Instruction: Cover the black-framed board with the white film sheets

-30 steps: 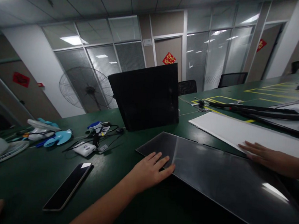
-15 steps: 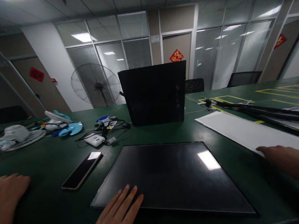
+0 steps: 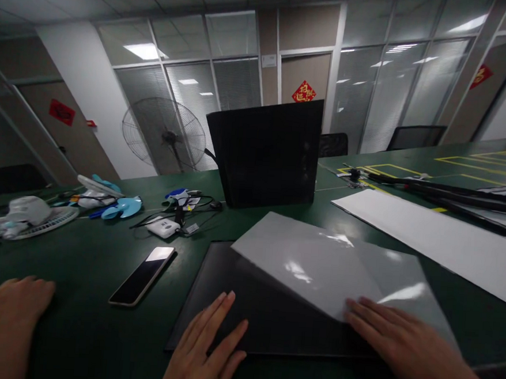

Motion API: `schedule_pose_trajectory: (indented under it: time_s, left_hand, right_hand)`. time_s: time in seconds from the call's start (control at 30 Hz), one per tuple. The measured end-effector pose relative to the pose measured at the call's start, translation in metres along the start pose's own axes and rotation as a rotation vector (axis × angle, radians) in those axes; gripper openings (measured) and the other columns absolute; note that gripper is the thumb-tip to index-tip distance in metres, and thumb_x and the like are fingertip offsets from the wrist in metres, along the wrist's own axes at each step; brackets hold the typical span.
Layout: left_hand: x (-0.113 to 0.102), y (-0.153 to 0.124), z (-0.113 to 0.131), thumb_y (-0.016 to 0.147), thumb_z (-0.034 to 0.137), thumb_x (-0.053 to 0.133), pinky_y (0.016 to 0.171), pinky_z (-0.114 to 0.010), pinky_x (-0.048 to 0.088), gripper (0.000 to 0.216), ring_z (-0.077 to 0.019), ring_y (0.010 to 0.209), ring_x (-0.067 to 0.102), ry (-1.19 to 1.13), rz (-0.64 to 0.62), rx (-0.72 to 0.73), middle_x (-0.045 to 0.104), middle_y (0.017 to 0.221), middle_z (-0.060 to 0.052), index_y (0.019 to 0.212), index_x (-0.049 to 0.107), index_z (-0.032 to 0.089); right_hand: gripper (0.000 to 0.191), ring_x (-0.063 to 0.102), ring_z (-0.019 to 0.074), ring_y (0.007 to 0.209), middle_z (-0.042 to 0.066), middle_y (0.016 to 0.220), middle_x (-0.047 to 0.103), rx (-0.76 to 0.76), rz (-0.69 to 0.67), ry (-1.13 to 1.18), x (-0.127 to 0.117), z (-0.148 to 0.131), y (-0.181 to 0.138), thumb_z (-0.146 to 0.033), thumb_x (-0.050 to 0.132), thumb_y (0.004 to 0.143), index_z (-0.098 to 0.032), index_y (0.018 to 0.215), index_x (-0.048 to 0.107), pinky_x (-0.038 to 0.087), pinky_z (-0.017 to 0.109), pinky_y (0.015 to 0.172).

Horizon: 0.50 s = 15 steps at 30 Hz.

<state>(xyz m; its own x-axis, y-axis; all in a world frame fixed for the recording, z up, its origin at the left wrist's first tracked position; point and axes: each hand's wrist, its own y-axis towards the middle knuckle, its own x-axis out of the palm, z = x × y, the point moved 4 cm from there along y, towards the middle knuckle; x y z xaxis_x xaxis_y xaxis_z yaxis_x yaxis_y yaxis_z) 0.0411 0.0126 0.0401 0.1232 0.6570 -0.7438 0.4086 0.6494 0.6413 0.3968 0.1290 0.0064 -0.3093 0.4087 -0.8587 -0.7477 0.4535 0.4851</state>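
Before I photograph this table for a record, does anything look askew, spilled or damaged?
The glossy grey sheet looks askew: it lies at an angle across the dark panel, leaving the panel's near-left part bare. The right hand is at the sheet's near edge. I see no spill or clear damage.
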Motion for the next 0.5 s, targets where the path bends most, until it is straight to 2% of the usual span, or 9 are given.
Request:
schedule_pose_trajectory:
  time_s: [0.07, 0.17, 0.23, 0.33, 0.5]
  left_hand:
    - [-0.003, -0.004, 0.002, 0.093, 0.026, 0.067, 0.111, -0.044, 0.051, 0.041, -0.0297, 0.142, 0.052, 0.049, 0.001, -0.007, 0.048, 0.159, -0.009, 0.134, 0.066, 0.031]
    - [-0.003, -0.006, 0.002, 0.092, 0.025, 0.068, 0.118, -0.051, 0.043, 0.04, -0.0309, 0.144, 0.049, 0.093, -0.025, -0.01, 0.052, 0.156, -0.006, 0.131, 0.068, 0.034]
    - [0.0, -0.006, 0.001, 0.092, 0.025, 0.067, 0.116, -0.052, 0.046, 0.031, -0.0286, 0.137, 0.057, 0.05, -0.057, -0.022, 0.063, 0.146, -0.003, 0.122, 0.072, 0.033]
    - [0.005, -0.004, -0.002, 0.094, 0.029, 0.065, 0.105, -0.047, 0.057, 0.021, -0.0241, 0.119, 0.07, -0.073, -0.107, -0.049, 0.075, 0.126, -0.001, 0.112, 0.075, 0.031]
    - [0.006, -0.001, 0.0, 0.09, 0.031, 0.069, 0.089, -0.043, 0.067, 0.024, -0.0264, 0.116, 0.072, -0.151, -0.182, -0.041, 0.076, 0.125, -0.005, 0.113, 0.076, 0.028]
  right_hand:
    - [0.063, 0.069, 0.022, 0.113, 0.002, 0.136, 0.065, -0.166, 0.037, -0.014, -0.003, -0.034, 0.013, -0.006, 0.048, 0.077, -0.029, 0.134, 0.063, 0.059, 0.035, 0.087]
    - [0.062, 0.066, 0.0214, 0.12, -0.001, 0.142, 0.06, -0.236, 0.025, -0.01, -0.006, -0.056, 0.025, -0.008, 0.052, 0.081, -0.029, 0.139, 0.061, 0.058, 0.035, 0.093]
    - [0.06, 0.065, 0.0223, 0.121, -0.001, 0.143, 0.059, -0.26, -0.003, -0.011, -0.006, -0.06, 0.029, -0.011, 0.054, 0.082, -0.028, 0.14, 0.061, 0.06, 0.036, 0.093]
    - [0.058, 0.065, 0.0222, 0.121, -0.001, 0.145, 0.056, -0.274, -0.037, -0.028, -0.01, -0.057, 0.034, -0.015, 0.056, 0.086, -0.028, 0.143, 0.059, 0.062, 0.036, 0.091]
    - [0.053, 0.06, 0.0209, 0.128, -0.003, 0.151, 0.049, -0.249, -0.092, -0.02, -0.018, -0.048, 0.033, -0.032, 0.057, 0.097, -0.034, 0.149, 0.052, 0.061, 0.034, 0.097]
